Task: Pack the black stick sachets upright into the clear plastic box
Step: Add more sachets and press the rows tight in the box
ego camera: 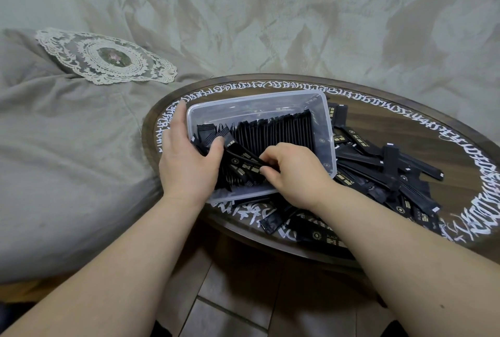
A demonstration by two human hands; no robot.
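The clear plastic box (295,98) sits on a round dark table. A row of black stick sachets (278,131) stands upright inside it, filling its right part. My left hand (186,163) wraps the box's near left corner, fingers outside the wall and thumb inside against leaning sachets. My right hand (295,169) reaches over the near rim and pinches a tilted black sachet (243,161) with gold print, among several slanted ones. A loose pile of black sachets (384,171) lies on the table right of the box.
The round wooden table (405,120) has white calligraphy around its rim. A grey cushion with a lace doily (108,58) lies at the left. Grey draped fabric fills the background. More sachets (305,228) lie at the table's near edge, under my right forearm. Tiled floor shows below.
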